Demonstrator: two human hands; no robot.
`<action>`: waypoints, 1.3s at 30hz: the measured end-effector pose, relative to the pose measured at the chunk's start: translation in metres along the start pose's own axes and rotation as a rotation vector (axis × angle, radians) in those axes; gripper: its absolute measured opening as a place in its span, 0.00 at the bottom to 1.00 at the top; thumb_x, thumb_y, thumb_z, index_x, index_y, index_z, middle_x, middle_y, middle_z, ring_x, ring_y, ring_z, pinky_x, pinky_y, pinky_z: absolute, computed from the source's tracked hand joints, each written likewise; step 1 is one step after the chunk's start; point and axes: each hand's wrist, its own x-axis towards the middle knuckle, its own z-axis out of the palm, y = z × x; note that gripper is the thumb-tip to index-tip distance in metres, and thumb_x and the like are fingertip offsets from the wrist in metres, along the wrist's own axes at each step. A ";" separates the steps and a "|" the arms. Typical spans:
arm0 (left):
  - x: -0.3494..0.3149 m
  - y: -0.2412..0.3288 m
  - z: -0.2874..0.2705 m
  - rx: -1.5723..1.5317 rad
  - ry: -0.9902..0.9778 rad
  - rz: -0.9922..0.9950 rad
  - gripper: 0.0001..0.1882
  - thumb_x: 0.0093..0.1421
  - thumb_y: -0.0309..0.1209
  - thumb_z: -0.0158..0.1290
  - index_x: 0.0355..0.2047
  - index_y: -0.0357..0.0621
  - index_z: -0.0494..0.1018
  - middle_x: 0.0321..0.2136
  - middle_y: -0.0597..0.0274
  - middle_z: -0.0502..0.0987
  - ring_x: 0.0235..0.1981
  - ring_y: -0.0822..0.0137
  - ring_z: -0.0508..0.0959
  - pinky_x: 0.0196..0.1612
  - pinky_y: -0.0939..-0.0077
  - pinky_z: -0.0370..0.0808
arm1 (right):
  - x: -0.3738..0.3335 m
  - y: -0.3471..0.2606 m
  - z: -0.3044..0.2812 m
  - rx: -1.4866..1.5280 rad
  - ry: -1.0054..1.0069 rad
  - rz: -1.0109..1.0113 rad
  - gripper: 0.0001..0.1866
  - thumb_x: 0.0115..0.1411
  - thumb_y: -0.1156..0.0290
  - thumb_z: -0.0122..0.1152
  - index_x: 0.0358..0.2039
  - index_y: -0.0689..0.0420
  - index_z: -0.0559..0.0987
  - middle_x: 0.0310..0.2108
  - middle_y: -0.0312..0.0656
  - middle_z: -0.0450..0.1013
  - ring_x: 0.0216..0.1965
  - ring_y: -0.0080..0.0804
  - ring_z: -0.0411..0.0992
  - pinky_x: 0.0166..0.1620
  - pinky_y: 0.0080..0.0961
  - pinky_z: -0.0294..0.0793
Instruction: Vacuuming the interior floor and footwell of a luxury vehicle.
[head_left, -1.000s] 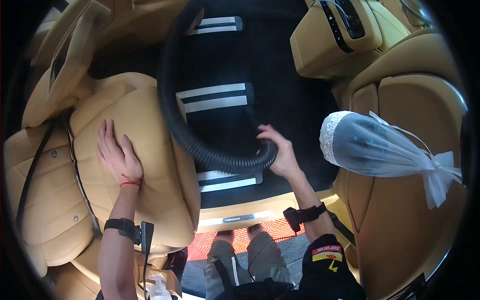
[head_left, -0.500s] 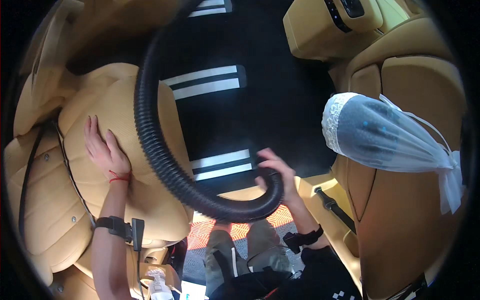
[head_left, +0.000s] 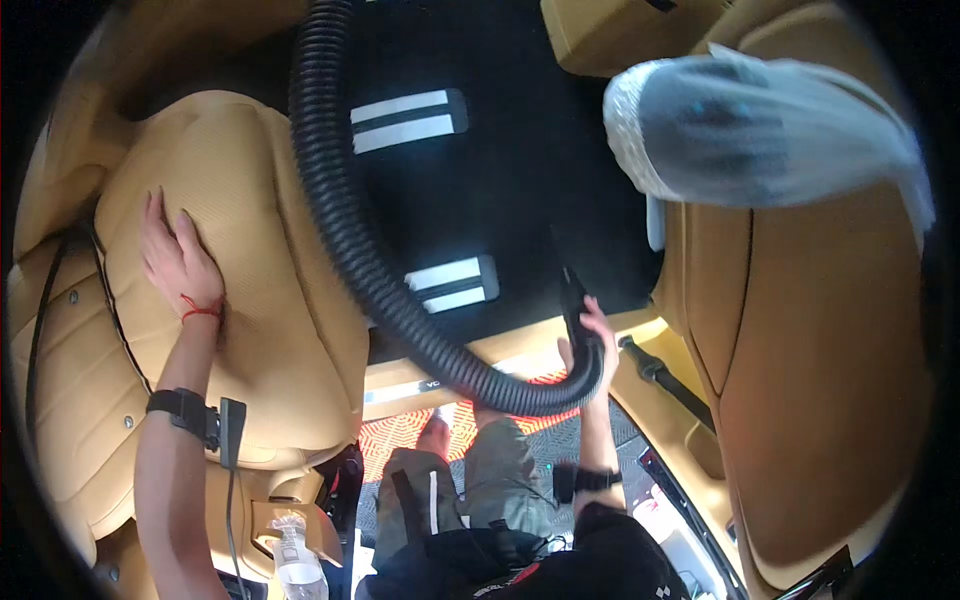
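My left hand (head_left: 185, 262) lies flat, fingers stretched, on the tan cushion of a car seat (head_left: 285, 340). On the right, near the door sill, my right hand (head_left: 606, 348) is wrapped round the end of a thick black ribbed vacuum hose (head_left: 372, 285). A narrow black nozzle (head_left: 573, 300) extends from that grip over the dark floor carpet (head_left: 520, 150); whether its tip touches the carpet I cannot tell. From the top, the hose hangs in a wide curve past the seat and bends up into my right hand.
At the right, a white translucent lace-edged bag (head_left: 700, 130) covers something dark above a tan seat or panel (head_left: 800, 330). A black seat-belt part (head_left: 655, 372) lies beside the sill (head_left: 440, 375). Striped light patches (head_left: 405, 120) mark the carpet. A clear bottle (head_left: 298, 560) stands lower left.
My right hand has moved right with the hose end, and the nozzle now shows beyond it. The view has shifted too. My left hand stays flat on the seat.
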 end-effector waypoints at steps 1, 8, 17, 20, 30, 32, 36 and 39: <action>0.000 0.000 0.000 0.026 0.008 0.009 0.25 0.69 0.42 0.40 0.63 0.45 0.64 0.64 0.52 0.64 0.65 0.55 0.62 0.66 0.57 0.53 | -0.004 0.012 0.003 0.017 -0.041 0.035 0.23 0.49 0.85 0.67 0.46 0.58 0.74 0.59 0.55 0.68 0.66 0.50 0.61 0.66 0.43 0.58; 0.001 -0.001 0.011 -0.017 0.046 0.020 0.25 0.69 0.42 0.41 0.62 0.46 0.65 0.62 0.54 0.68 0.63 0.54 0.66 0.65 0.59 0.56 | -0.065 -0.009 0.003 0.181 -0.280 0.181 0.21 0.52 0.76 0.69 0.47 0.58 0.76 0.58 0.52 0.70 0.62 0.46 0.66 0.64 0.41 0.62; 0.010 -0.024 0.016 -0.044 0.076 0.035 0.26 0.69 0.46 0.40 0.63 0.48 0.65 0.63 0.54 0.67 0.64 0.55 0.66 0.66 0.59 0.56 | -0.083 0.013 -0.011 0.138 -0.199 0.116 0.21 0.52 0.75 0.70 0.47 0.57 0.76 0.56 0.54 0.71 0.64 0.47 0.63 0.64 0.42 0.62; 0.008 -0.016 0.012 0.027 0.054 0.023 0.26 0.69 0.46 0.40 0.63 0.47 0.66 0.62 0.52 0.68 0.63 0.53 0.66 0.65 0.59 0.57 | -0.079 0.024 -0.031 0.101 0.006 0.047 0.20 0.51 0.78 0.70 0.45 0.58 0.76 0.56 0.53 0.71 0.63 0.47 0.65 0.63 0.41 0.64; 0.018 -0.040 0.028 -0.006 0.032 -0.016 0.27 0.68 0.49 0.41 0.62 0.49 0.67 0.59 0.52 0.70 0.60 0.54 0.69 0.62 0.61 0.62 | -0.084 0.032 -0.019 0.140 -0.061 0.031 0.21 0.50 0.77 0.71 0.45 0.57 0.76 0.55 0.50 0.72 0.61 0.47 0.66 0.64 0.42 0.63; 0.018 -0.037 0.031 0.032 0.021 -0.007 0.28 0.68 0.49 0.41 0.62 0.49 0.67 0.60 0.53 0.69 0.61 0.55 0.68 0.63 0.62 0.61 | -0.069 0.045 -0.028 0.171 0.186 0.080 0.21 0.51 0.78 0.71 0.46 0.58 0.75 0.55 0.50 0.72 0.60 0.46 0.68 0.61 0.41 0.67; 0.026 -0.042 0.020 0.012 0.066 0.008 0.28 0.69 0.49 0.39 0.62 0.50 0.66 0.61 0.54 0.69 0.62 0.55 0.67 0.64 0.62 0.60 | -0.084 0.032 -0.017 0.127 -0.101 0.062 0.25 0.49 0.74 0.74 0.48 0.58 0.76 0.57 0.49 0.71 0.60 0.41 0.68 0.61 0.37 0.66; 0.018 -0.037 0.025 0.048 0.024 0.011 0.27 0.69 0.49 0.38 0.63 0.50 0.66 0.61 0.55 0.69 0.63 0.55 0.66 0.64 0.63 0.60 | -0.091 0.014 -0.035 0.136 -0.175 0.152 0.25 0.48 0.75 0.75 0.48 0.57 0.76 0.56 0.49 0.72 0.60 0.42 0.69 0.61 0.38 0.68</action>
